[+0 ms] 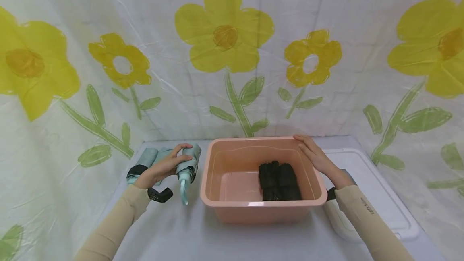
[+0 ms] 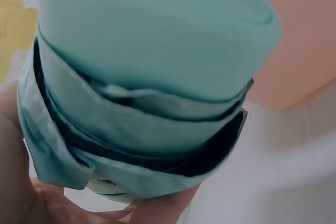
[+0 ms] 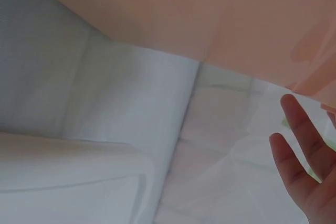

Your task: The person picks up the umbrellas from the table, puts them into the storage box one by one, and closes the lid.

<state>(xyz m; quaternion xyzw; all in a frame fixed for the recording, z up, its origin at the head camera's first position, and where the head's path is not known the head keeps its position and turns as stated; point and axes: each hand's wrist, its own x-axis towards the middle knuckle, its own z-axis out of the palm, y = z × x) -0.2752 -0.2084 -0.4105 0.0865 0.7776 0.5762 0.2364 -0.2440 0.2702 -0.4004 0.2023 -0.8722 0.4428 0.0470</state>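
Observation:
My left hand [image 1: 167, 166] grips a light teal folded umbrella [image 1: 189, 160], its fabric wrapped round it and its pale handle and strap hanging downward. This umbrella [image 2: 152, 40] fills much of the left wrist view, with fingers curled behind its loose fabric folds. To its right stands a pink plastic tub [image 1: 253, 211]. Inside, toward the right, lie black folded bundles [image 1: 279, 182] side by side. My right hand [image 1: 319, 158] rests at the tub's right rim near the far corner, fingers extended. In the right wrist view, spread fingers [image 3: 303, 132] show beside the tub's outer wall.
More teal folded umbrellas [image 1: 146, 157] lie at the table's left, partly behind my left hand. A white lid [image 1: 377, 196] lies to the right of the tub, under my right forearm. A flower-printed curtain [image 1: 163, 92] hangs behind the table.

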